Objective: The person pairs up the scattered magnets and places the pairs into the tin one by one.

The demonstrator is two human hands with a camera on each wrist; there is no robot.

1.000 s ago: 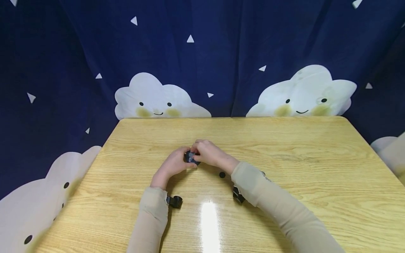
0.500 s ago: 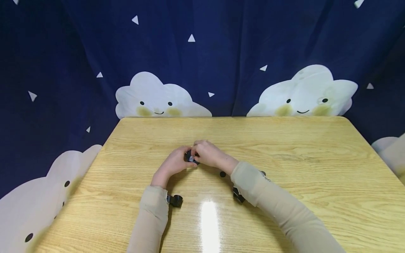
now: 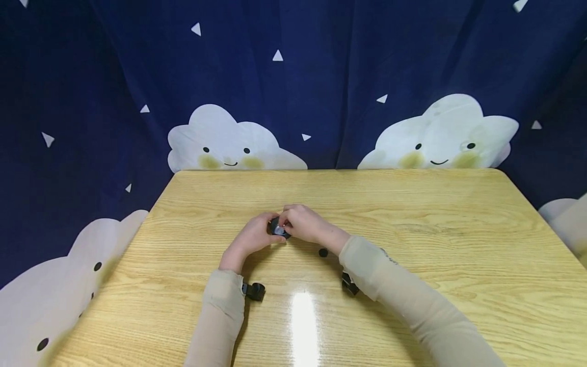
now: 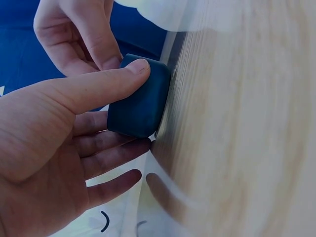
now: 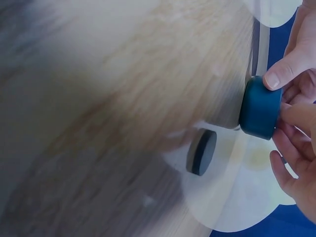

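Observation:
A small round dark container (image 3: 275,224) stands on the wooden table, its body dark teal and smooth-sided in the left wrist view (image 4: 140,106). My left hand (image 3: 251,235) grips its side, thumb on the near side and fingers beyond. Above its top, my right hand (image 3: 302,223) has curled fingers and thumb reaching into the middle, beside a pale round spot (image 3: 279,231). In the right wrist view the right fingertips (image 5: 282,133) sit at the face turned away from the camera. I cannot tell whether they pinch anything.
A flat dark disc (image 3: 323,253) lies on the table below the right wrist. Black wrist cameras (image 3: 254,291) hang under both sleeves. The table (image 3: 412,214) ends at a dark blue curtain (image 3: 321,76) printed with clouds and triangles.
The right fingers have shifted slightly on top of the container, and the pale round spot shows more clearly. The right forearm has moved a little to the right. The left hand stays put.

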